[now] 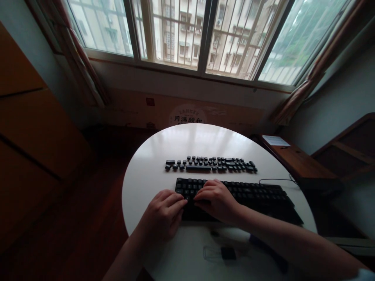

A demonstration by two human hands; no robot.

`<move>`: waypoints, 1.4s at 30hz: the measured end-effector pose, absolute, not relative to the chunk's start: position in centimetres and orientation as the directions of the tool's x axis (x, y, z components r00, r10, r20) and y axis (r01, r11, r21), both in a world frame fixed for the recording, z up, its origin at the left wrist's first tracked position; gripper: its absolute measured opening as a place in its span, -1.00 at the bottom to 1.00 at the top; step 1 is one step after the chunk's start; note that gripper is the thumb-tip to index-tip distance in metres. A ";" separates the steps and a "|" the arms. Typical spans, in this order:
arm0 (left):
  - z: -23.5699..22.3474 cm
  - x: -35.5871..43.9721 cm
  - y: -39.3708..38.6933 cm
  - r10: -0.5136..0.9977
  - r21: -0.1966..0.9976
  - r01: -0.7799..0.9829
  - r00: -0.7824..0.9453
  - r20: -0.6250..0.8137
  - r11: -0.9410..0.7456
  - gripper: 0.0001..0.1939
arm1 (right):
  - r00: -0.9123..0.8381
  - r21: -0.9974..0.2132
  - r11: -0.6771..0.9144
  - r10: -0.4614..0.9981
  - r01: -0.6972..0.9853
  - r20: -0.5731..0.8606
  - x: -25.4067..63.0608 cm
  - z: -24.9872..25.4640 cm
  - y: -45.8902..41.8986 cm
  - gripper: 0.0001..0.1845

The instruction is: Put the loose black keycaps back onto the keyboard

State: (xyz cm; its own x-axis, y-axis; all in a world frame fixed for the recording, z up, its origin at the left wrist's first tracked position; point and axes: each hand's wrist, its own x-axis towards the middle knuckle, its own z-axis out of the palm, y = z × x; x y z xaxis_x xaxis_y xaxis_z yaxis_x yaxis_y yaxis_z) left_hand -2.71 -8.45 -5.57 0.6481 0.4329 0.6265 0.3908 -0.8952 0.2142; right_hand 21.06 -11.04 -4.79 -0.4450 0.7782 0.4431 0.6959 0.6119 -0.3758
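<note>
A black keyboard lies on the white round table, its upper rows fitted with keycaps and its front part bare and dark. My left hand is at the keyboard's left end, fingers pressed together with their tips by a key. Just to the right, my right hand bends over the keys with thumb and fingers drawn together. Whatever is between the fingertips of either hand is hidden or too small to name. Behind the keyboard, loose black keycaps stand in rows, with a long space bar among them.
On the near part of the white table are a thin wire loop and a black square piece. A cable runs off the right edge. A wooden side table holds a paper sheet.
</note>
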 end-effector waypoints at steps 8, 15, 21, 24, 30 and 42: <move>-5.8 -2.8 -8.4 0.460 0.225 0.417 0.637 0.618 -0.880 -0.76 | -0.472 -0.288 0.623 0.759 0.727 0.448 20.4 -4.5 -11.0 -0.92; -6.0 -2.8 -8.3 0.467 0.239 0.413 0.646 0.603 -0.879 -0.75 | -0.503 -0.209 0.594 0.786 0.777 0.360 20.0 -4.2 -10.7 -0.83; -5.9 -2.9 -8.3 0.463 0.230 0.416 0.638 0.616 -0.880 -0.76 | -0.531 -0.116 0.585 0.789 0.802 0.308 19.9 -2.2 -11.8 -0.84; -5.8 -3.0 -8.3 0.470 0.247 0.412 0.630 0.618 -0.877 -0.76 | -0.564 -0.128 0.611 0.779 0.781 0.276 20.1 -1.8 -11.3 -0.82; -6.0 -3.0 -8.1 0.470 0.262 0.398 0.627 0.621 -0.879 -0.75 | -0.367 -0.258 0.504 0.822 0.824 0.435 22.3 -1.3 -1.3 -0.86; -6.5 -2.9 -7.8 0.496 0.287 0.411 0.624 0.603 -0.865 -0.72 | -0.262 -0.309 0.294 0.955 0.904 0.142 21.7 -3.0 7.0 -0.82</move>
State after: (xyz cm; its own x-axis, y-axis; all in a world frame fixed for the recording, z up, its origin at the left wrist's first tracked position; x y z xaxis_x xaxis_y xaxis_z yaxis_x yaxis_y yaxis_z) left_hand -2.93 -7.81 -6.50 0.6241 0.4964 0.6034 0.4107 -0.8654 0.2872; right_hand 21.73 7.04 -2.96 -0.2618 0.9546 0.1423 0.9045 0.2941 -0.3090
